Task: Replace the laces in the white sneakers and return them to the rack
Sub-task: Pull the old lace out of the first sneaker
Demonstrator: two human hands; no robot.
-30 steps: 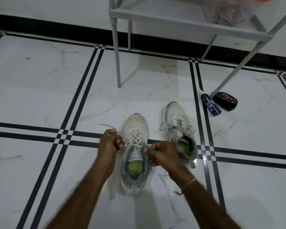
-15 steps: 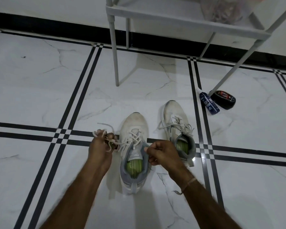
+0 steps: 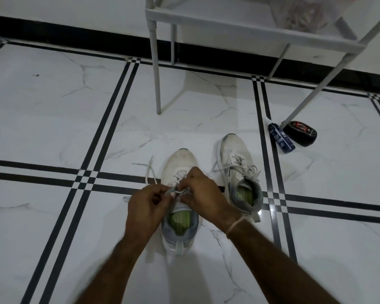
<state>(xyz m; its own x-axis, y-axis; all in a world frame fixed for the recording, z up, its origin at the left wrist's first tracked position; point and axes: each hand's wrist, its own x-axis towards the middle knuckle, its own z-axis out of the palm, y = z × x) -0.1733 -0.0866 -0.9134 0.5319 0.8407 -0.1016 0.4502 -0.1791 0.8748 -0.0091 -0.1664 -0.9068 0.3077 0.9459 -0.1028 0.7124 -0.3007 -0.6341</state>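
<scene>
Two white sneakers with green insoles stand on the floor, toes pointing away from me. Over the tongue of the left sneaker (image 3: 180, 160) my left hand (image 3: 146, 207) and my right hand (image 3: 203, 193) meet, each pinching part of its white lace (image 3: 149, 170). Loose lace ends trail to the left of that shoe's toe. The right sneaker (image 3: 235, 154) stands beside it, laced, its bow lying loose on top. The white rack (image 3: 239, 25) stands at the back, against the wall.
A blue tube (image 3: 281, 137) and a black shoe-polish tin (image 3: 303, 132) lie by the rack's right front leg (image 3: 316, 93). Another rack leg (image 3: 156, 69) stands just beyond the shoes. A clear bag (image 3: 303, 14) sits on the rack's shelf. White marble floor (image 3: 53, 119) surrounds the shoes.
My hands were apart on either side of the left sneaker, pulling the lace ends outward. Both have come together over its tongue, and the lace ends now trail left.
</scene>
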